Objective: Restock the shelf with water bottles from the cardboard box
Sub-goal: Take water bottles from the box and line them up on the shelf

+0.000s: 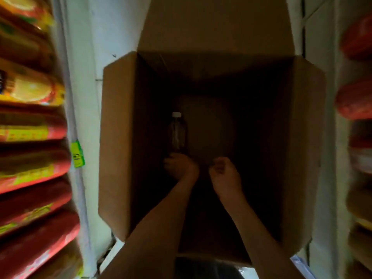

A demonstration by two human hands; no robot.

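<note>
Fingers (168, 162) of the left hand (180, 165) were curled round the bottom end of the water bottle (178, 133), pinching it low in the dim light. Fingers (218, 165) of the right hand (225, 175) were loosely bent toward the palm and held nothing; that hand hung just beside the left one, apart from the bottle. Both bare forearms reached down from the near edge into the cardboard box (116, 141).

The bottle was clear with a white cap (176, 114). It lay left of the middle of the box, cap pointing away from the person. The inside of the box was dark, and the far corners could not be made out. Its flaps stood open on all sides, the far flap (217, 25) leaning back.

The box sat on a pale floor (88, 57) in a narrow aisle. Blurred red and yellow packets (32, 127) filled the shelves at the left, with a green tag (77, 154) on the shelf edge. More reddish packets (355, 101) showed at the right.
</note>
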